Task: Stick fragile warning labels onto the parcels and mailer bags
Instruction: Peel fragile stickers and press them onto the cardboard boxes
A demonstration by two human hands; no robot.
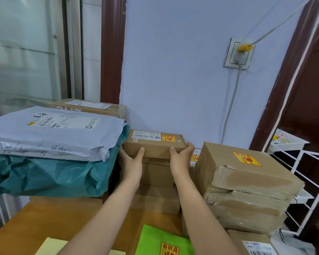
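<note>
Far to the left of the hands, a white mailer bag (52, 133) lies on a crumpled teal mailer bag (50, 176), its shipping label facing up, print too small to read, and dark scrawl along its front edge. Behind them sits a flat carton (92, 107) with its own white label.

Now the left hand (132, 165): its grip is spread around the left end of the small cardboard box (154, 149), thumb pressed on the front face, fingers tucked behind the side. The right hand (180, 160) mirrors it at the right end, thumb in front, fingers wrapped round the corner. This box tops a stack of similar brown boxes (155, 188) between the two forearms. Its white label reads "12V4A-5525" with a barcode, and just beside that sits a yellow fragile sticker (168, 138) with red print.

To the right of the right hand, a taped brown parcel (247, 173) crowns another pile, carrying a fragile sticker (246, 158) on top. Between the two stacks, another yellow sticker peeks out low down.

Below the wrists, on the wooden tabletop (44, 219), lies a green backing sheet (164, 242) bearing one more fragile label (169, 249). Further right stands a white wire rack (302, 172), with a wall socket (238, 53) and cable above.
</note>
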